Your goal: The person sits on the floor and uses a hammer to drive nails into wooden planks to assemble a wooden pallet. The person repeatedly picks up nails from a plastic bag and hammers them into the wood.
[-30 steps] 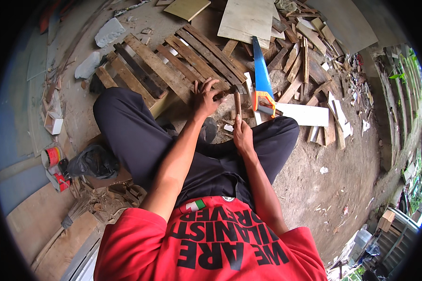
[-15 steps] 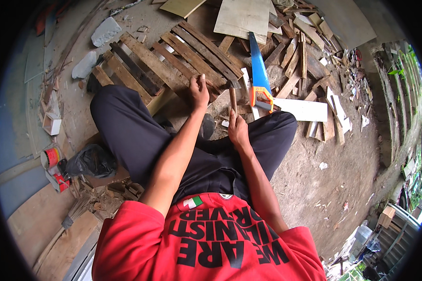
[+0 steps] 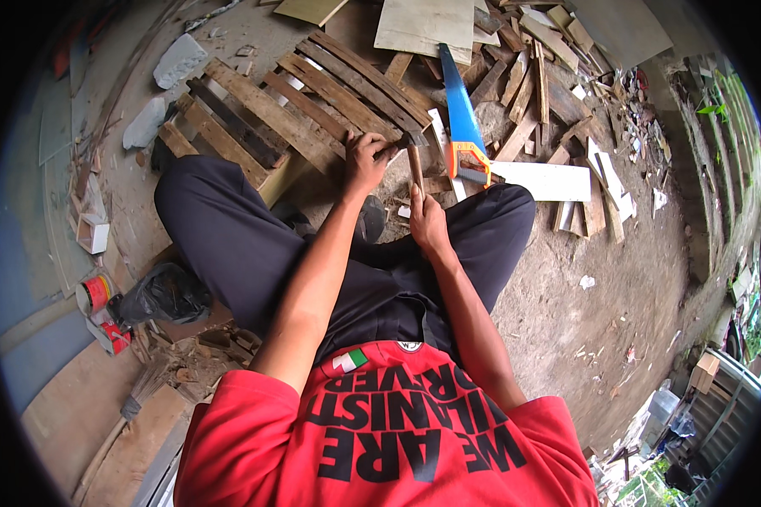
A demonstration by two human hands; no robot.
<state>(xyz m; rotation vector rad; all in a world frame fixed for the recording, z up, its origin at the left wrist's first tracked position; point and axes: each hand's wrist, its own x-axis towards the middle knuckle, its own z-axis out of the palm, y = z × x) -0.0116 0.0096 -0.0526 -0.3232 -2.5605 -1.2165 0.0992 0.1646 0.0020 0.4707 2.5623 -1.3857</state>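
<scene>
Littered floor (image 3: 583,338); black-lettered red shirt (image 3: 389,422); right fingers (image 3: 424,205) gripping hammer (image 3: 415,165); left fingers (image 3: 367,145) curled, hold unclear.

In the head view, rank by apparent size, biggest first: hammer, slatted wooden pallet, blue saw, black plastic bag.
1. Slatted wooden pallet, clearly largest.
2. Blue saw and black plastic bag: too close to rank; the saw looks longer, the bag broader.
3. Hammer, smallest.
</scene>
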